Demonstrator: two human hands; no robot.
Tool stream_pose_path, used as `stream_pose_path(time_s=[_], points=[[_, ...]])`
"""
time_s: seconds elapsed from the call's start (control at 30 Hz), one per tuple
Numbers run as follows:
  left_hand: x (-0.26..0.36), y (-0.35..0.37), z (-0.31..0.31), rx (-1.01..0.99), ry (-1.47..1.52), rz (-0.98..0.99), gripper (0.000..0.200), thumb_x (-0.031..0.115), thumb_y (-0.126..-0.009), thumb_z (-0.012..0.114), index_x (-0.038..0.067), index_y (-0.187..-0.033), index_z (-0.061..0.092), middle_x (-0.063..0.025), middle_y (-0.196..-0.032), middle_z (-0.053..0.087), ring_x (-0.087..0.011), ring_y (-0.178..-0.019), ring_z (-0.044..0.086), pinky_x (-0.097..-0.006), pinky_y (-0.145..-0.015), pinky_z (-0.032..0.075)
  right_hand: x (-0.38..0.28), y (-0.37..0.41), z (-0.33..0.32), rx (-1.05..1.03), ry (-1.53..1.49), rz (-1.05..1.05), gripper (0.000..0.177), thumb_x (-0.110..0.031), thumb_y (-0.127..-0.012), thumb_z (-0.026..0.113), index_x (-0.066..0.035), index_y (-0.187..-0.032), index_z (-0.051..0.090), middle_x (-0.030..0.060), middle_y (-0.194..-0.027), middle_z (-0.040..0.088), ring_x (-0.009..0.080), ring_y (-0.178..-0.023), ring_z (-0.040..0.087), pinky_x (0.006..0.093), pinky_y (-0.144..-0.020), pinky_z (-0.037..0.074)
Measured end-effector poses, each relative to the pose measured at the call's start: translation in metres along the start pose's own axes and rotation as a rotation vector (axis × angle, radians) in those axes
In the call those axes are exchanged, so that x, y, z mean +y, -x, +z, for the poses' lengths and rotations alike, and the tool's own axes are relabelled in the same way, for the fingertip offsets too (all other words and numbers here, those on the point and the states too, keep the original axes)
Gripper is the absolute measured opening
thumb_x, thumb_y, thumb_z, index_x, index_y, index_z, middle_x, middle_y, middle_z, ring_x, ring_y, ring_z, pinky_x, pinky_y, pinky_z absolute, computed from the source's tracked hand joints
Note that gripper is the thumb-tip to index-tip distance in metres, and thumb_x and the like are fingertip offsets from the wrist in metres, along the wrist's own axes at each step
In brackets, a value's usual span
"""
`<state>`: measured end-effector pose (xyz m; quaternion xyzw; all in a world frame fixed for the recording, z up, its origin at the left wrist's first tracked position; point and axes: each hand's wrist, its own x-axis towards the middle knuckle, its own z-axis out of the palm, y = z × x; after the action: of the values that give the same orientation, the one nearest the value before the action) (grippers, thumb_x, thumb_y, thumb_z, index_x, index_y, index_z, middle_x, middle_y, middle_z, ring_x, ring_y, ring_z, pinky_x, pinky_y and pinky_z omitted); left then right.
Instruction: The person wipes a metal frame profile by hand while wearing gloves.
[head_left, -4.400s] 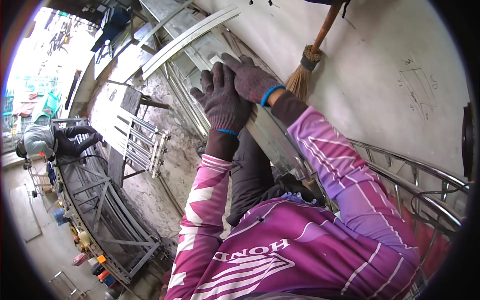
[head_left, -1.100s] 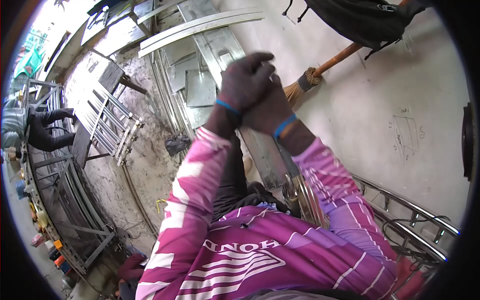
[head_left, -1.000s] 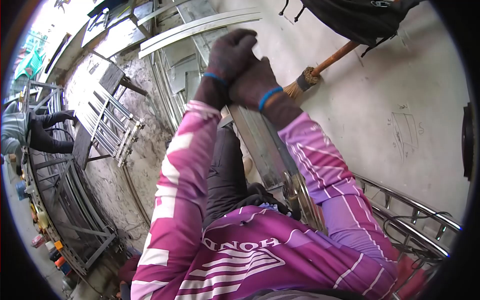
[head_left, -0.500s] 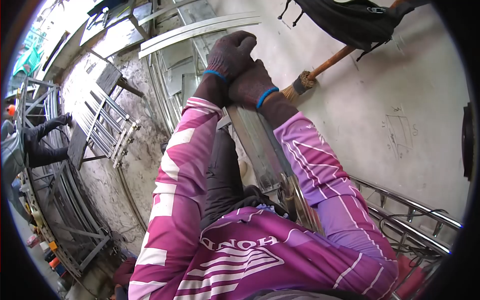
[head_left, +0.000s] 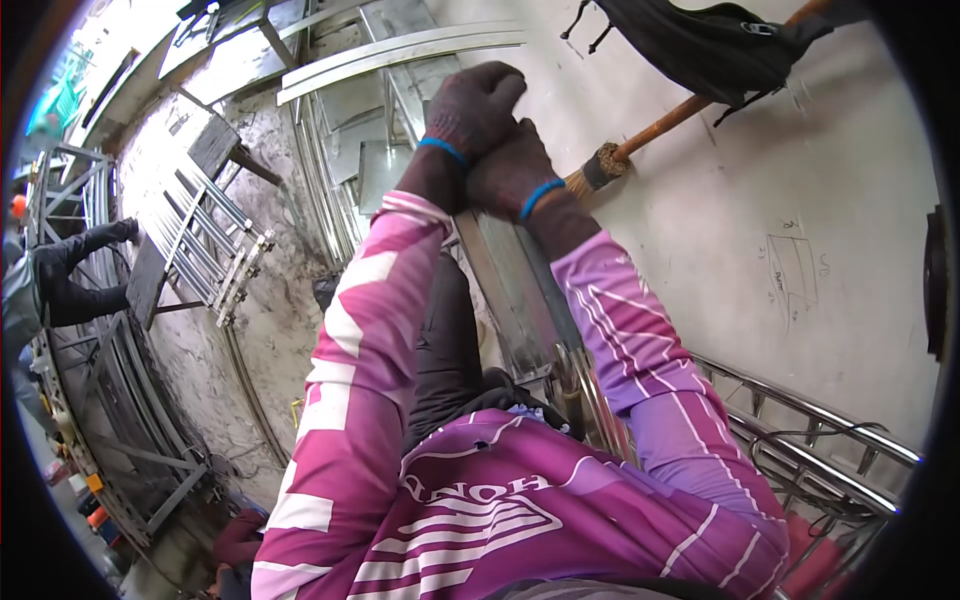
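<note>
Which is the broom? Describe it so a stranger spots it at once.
Find the pale wall on the right, with a black bag at the top. Just under the bag, beside the right hand, is the broom. It alone has an orange handle and straw bristles; its neighbours are grey metal strips.

bright daylight, overexposed top left, fisheye edges dark, image sharp

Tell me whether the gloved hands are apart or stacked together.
Stacked together: the left hand lies curled over the right hand, gloves touching, above the upper end of the metal strip.
</note>
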<state>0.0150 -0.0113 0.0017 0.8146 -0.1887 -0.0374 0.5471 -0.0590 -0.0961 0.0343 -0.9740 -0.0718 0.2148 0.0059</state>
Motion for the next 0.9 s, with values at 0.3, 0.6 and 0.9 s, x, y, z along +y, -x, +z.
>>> stream_pose_path(time_s=[0.3, 0.6, 0.9], points=[[0.015, 0.078, 0.025, 0.093, -0.020, 0.090, 0.028, 0.039, -0.095, 0.076, 0.020, -0.114, 0.085, -0.0152, -0.102, 0.083, -0.0357, -0.098, 0.080, -0.0474, -0.090, 0.063, 0.012, 0.049, 0.077, 0.547, -0.462, -0.237, 0.062, -0.023, -0.087, 0.074, -0.007, -0.146, 0.060, 0.0159, -0.143, 0.067, 0.0342, -0.140, 0.059, 0.0509, -0.126, 0.037], [0.008, 0.021, 0.003, 0.075, 0.151, -0.068, 0.039, 0.042, -0.095, 0.071, 0.011, -0.115, 0.084, -0.0179, -0.101, 0.083, -0.0285, -0.089, 0.082, -0.0413, -0.087, 0.064, 0.003, 0.010, 0.015, 0.206, -0.243, -0.049, 0.049, -0.018, -0.084, 0.071, -0.010, -0.133, 0.072, 0.0159, -0.124, 0.077, 0.0354, -0.135, 0.063, 0.0501, -0.125, 0.037], [0.002, 0.004, -0.005, 0.078, 0.267, -0.119, 0.038, 0.036, -0.096, 0.071, 0.006, -0.116, 0.083, -0.0169, -0.096, 0.083, -0.0246, -0.089, 0.082, -0.0393, -0.085, 0.063, 0.000, 0.001, -0.013, 0.035, -0.021, -0.062, 0.056, -0.026, -0.086, 0.070, -0.011, -0.139, 0.066, 0.0122, -0.130, 0.075, 0.0304, -0.130, 0.066, 0.0493, -0.114, 0.044]])
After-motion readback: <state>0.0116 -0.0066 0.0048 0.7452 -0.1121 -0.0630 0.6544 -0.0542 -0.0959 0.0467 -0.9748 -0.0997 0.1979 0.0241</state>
